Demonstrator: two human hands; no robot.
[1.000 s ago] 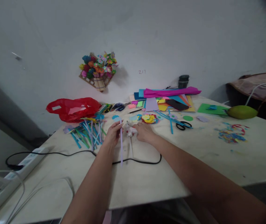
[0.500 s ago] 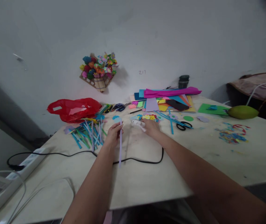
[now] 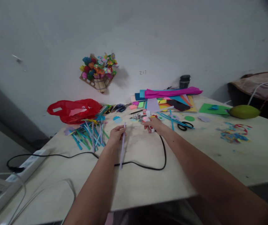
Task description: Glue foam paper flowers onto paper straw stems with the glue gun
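My left hand (image 3: 116, 133) pinches the upper end of a thin lavender paper strip (image 3: 122, 151), which slants down toward the table's front. My right hand (image 3: 157, 125) is closed around a white glue gun (image 3: 146, 119) with a small red light showing on it; a glue stick seems to stick out behind. The gun's nozzle points left, and its metal stand looks to be beside it. A black cord (image 3: 165, 153) runs from below the right hand across to the left. Just beyond my left hand lies a blue scalloped paper cutout (image 3: 117, 119), touching neither hand.
Left are a pile of paper strips (image 3: 88, 136), a red plastic bag (image 3: 75, 110) and a power strip (image 3: 14, 181). Behind the gun lie stacked coloured sheets (image 3: 173, 92). To the right are black-handled scissors (image 3: 185, 126), paper scraps (image 3: 234, 136) and a green-yellow fruit (image 3: 245, 111).
My right hand has lifted the glue gun and turned it, shifting the cord. The left hand's strip has tilted and moved off the blue cutout, which now lies uncovered.
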